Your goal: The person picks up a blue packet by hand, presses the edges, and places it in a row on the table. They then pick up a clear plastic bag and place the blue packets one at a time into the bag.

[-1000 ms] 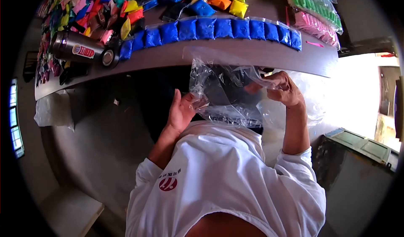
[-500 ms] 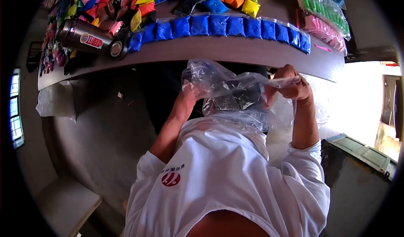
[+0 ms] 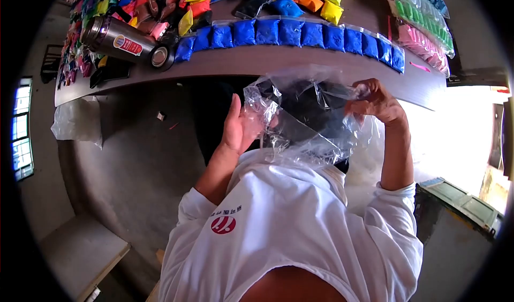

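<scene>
A large clear plastic bag (image 3: 310,114) spreads over my lap, crumpled and shiny, with dark clothing showing through it. My right hand (image 3: 377,101) pinches the bag's upper right edge between thumb and bent fingers. At the bag's left side, my left hand (image 3: 238,128) is open, thumb raised and apart; its fingers lie against the film and are partly covered by it. Beyond both hands, a strip of blue packets (image 3: 289,33) runs in a row along the table's near edge.
On the table (image 3: 225,63), a steel thermos (image 3: 120,42) lies on its side by a heap of colourful packets (image 3: 144,4). Green and pink packet strips (image 3: 420,26) are stacked at the right. Another plastic bag (image 3: 77,121) hangs below the table's left edge. A green-framed box (image 3: 460,200) stands at lower right.
My left hand has loosened its grip and opened, thumb now raised. The bag is spread wider and higher between my hands. My right hand has shifted its hold slightly.
</scene>
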